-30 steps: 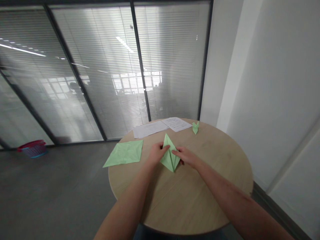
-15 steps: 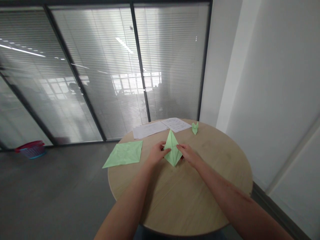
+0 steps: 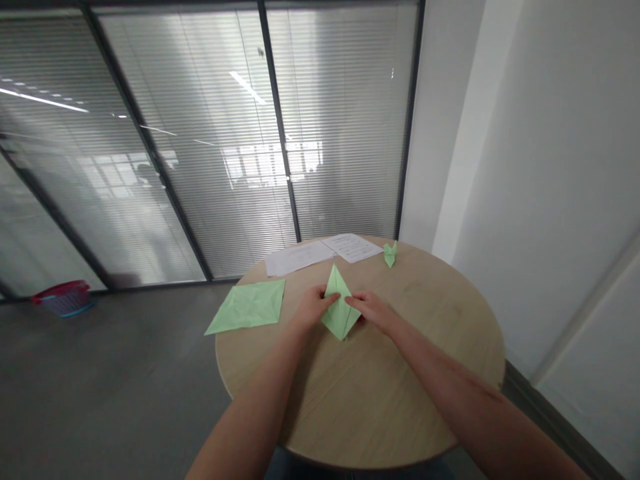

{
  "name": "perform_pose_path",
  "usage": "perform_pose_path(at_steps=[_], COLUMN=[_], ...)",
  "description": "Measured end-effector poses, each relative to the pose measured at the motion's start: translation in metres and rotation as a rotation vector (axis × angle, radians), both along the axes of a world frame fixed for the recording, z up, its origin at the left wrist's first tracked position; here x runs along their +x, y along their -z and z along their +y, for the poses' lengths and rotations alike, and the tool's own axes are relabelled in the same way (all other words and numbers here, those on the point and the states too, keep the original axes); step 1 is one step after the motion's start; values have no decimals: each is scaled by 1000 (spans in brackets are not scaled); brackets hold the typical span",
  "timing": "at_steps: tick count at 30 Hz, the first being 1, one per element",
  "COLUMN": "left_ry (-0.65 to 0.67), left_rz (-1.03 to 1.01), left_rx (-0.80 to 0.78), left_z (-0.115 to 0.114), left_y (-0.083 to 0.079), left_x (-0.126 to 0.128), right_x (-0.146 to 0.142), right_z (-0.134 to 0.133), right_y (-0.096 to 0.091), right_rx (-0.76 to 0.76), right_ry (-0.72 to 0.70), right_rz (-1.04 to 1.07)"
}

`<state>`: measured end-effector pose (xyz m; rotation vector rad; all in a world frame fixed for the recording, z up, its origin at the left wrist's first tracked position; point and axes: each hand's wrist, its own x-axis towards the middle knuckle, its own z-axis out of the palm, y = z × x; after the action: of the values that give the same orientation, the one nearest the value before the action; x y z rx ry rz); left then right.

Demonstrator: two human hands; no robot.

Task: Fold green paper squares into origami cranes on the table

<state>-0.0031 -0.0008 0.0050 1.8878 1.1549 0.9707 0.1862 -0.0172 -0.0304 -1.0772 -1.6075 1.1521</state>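
A light green sheet of paper folded into a kite-like diamond [image 3: 341, 317] is held between my hands above the middle of the round wooden table [image 3: 370, 400]. My left hand [image 3: 315, 305] grips its left edge, thumb on the front face and fingers behind. From the other side, my right hand [image 3: 371, 309] pinches it with the thumb on the front near the centre crease. The fingers behind the paper are partly hidden. Beyond my right hand, a small folded green paper figure [image 3: 390, 255] rests near the far edge.
To the left lies a creased green paper sheet [image 3: 253, 305], one corner poking past the table edge. White printed sheets [image 3: 300, 258] lie at the far side. A red and blue basket [image 3: 65, 299] stands on the floor by the glass partition. A white wall [image 3: 550, 200] rises on the right.
The folded diamond has shifted slightly left and towards me and is tilted a little. My right thumb has slid left across its front. Both hands keep their hold.
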Motion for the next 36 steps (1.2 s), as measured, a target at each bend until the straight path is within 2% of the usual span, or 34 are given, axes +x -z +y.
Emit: perform_pose_path(at_steps=[6, 16, 21, 25, 28, 31, 33, 36], left_ry=[26, 52, -6, -138, -231, -262, -233, -114], left_rz=[-7, 21, 29, 26, -37, -160, -244, -323], left_rx=[-1, 98, 192, 206, 147, 37, -51, -175], left_z=[1, 1, -2, -2, -1, 1, 3, 4], left_y=[0, 2, 2, 4, 5, 7, 9, 12], left_x=[-1, 1, 1, 2, 5, 9, 10, 10], right_x=[0, 0, 2, 1, -1, -4, -5, -4], right_z=[1, -3, 0, 0, 1, 3, 4, 3], right_y=[0, -5, -2, -3, -2, -2, -2, -3], right_rx=[-2, -16, -61, -102, -138, -151, -142, -109], right_ry=[-13, 63, 97, 61, 31, 35, 37, 33], right_rz=[-13, 41, 121, 290, 418, 462, 465, 453])
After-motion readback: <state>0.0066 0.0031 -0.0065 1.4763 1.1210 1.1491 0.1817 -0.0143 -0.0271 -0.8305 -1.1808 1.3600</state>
